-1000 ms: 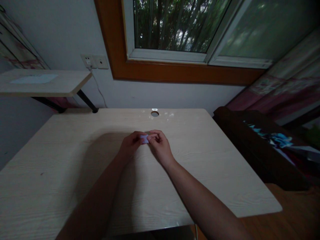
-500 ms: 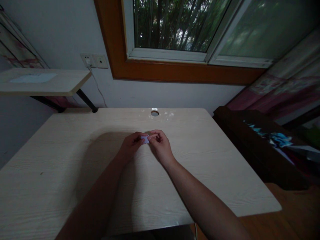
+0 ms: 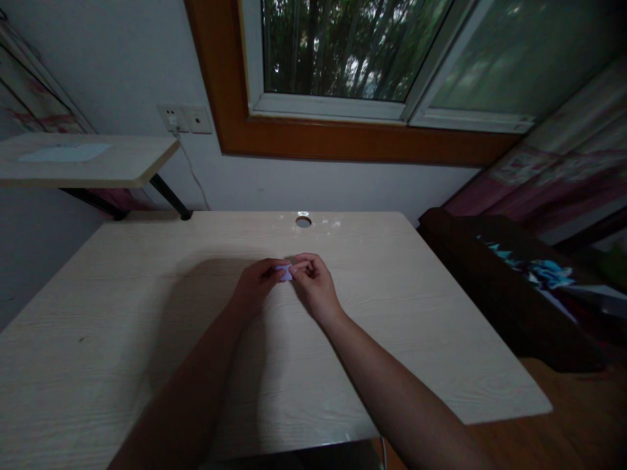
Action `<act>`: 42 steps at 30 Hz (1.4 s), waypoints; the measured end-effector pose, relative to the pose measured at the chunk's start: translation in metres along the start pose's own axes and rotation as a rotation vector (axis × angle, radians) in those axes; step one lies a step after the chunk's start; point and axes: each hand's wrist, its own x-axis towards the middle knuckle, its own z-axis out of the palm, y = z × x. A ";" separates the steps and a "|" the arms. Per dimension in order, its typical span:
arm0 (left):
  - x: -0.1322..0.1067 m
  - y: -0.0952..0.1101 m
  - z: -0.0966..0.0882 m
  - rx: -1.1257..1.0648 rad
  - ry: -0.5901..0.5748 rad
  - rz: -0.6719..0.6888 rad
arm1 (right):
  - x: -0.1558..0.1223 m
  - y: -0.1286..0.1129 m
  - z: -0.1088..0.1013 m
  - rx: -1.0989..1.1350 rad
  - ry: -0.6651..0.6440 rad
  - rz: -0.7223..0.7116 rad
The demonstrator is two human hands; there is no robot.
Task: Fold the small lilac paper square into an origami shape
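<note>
Between my two hands is a small, flat, pale purple piece (image 3: 285, 273) that looks like folded paper; its exact kind is too small to tell. My left hand (image 3: 258, 281) pinches its left side between thumb and fingers. On its right edge, the thumb and fingertips of my right hand (image 3: 313, 281) are closed. Both hands are over the middle of the light wood-grain desk (image 3: 392, 326), and the fingers cover part of the piece.
At the desk's back edge is a round cable hole (image 3: 303, 222). A raised shelf (image 3: 142, 163) with a paper sheet (image 3: 66, 153) stands at the back left. Right of the desk is a dark wooden piece of furniture (image 3: 490, 287) holding blue cloth-like items (image 3: 551, 273).
Almost nothing differs. Both hands keep their grip on the purple piece in the same place, with only a very slight shift of the fingers.
</note>
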 end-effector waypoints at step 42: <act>0.002 0.013 -0.002 0.278 0.071 0.322 | -0.001 0.000 0.001 -0.029 0.034 -0.043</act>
